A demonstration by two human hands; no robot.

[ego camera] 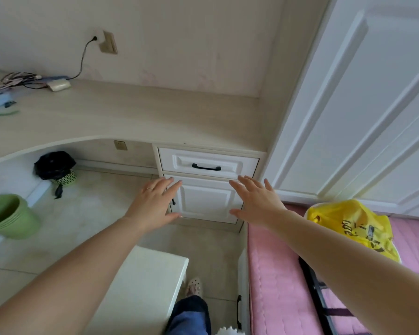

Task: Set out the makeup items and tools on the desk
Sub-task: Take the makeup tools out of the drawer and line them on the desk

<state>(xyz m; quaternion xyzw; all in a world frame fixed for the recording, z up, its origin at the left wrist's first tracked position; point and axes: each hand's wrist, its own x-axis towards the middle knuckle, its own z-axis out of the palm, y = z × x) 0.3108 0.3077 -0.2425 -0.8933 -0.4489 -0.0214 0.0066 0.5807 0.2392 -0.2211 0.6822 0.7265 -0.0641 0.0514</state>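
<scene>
Desk (pixel 136 117): pale wood-look top running across the upper half of the frame, curved front edge at left, set into a corner against the wall; no makeup items can be made out on it. Left hand (pixel 153 201): centre of frame, palm down, fingers straight and spread, ring on one finger, holding nothing. Right hand (pixel 257 199): just right of centre, fingers likewise spread, holding nothing. Drawer (pixel 208 163): white, black handle, under the desk's right end, closed, above the hands. Cabinet door (pixel 206 201): white, directly below the drawer, behind both hands; contact cannot be told. Cables and small devices (pixel 24 81): upper left on the desk, one cable plugged into a wall socket (pixel 107 42). Green bin (pixel 10 216): left edge, on the floor. Yellow bag (pixel 351 226): right, on a pink mattress (pixel 276 274). White stool (pixel 143 281): lower centre.
</scene>
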